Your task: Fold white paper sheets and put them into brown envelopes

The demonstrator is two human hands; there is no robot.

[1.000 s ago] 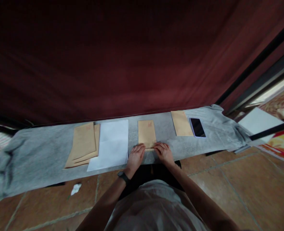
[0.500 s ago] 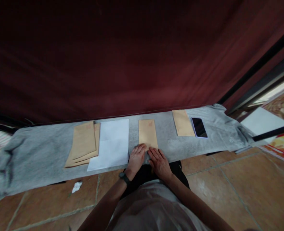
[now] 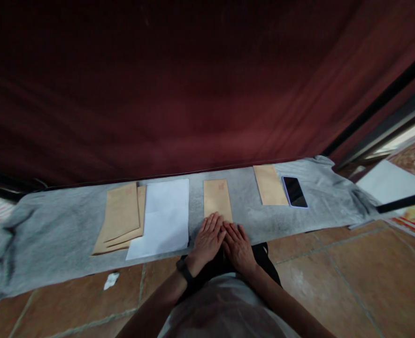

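Centrally: one pair of bare hands, both palm-down. Left grip (image 3: 208, 239): spread flat, fingers extended over the near end of the brown envelope (image 3: 216, 195), nothing clasped. Right grip (image 3: 240, 248): likewise flat and unclenched, fingers at the envelope's near right corner, just beside the left grip's fingertips. Watch (image 3: 184, 271): dark, worn on the wrist behind the left grip.

Handling note, by judgement: the step in hand, apparently pressing down the near end, called for level pressure through straight fingers, one grip anchoring the paper while the other stroked outward along the edge. A light touch at the corner suited thin paper; shoving away from the body risked a buckle or a skewed edge.

Condition of the piece: plain tan paper, upright rectangle, directly beyond both grips; long sides straight, surface smooth, a small faint reddish mark near the far right corner. Near edge: covered by the fingers, so that any flap or fold there could not be told.

Left of the grips: white paper (image 3: 167, 211), just beside; further out, a stack of envelopes (image 3: 121, 211), tan, overlapping unevenly, partly on the sheet. Right of the grips: a second envelope (image 3: 269, 185), set slightly aslant; touching or nearly touching it, a phone (image 3: 295, 191), screen dark, edge pale violet. Beneath all: bench (image 3: 63, 220), draped in grey cloth. Beyond: dark red curtain (image 3: 207, 94).
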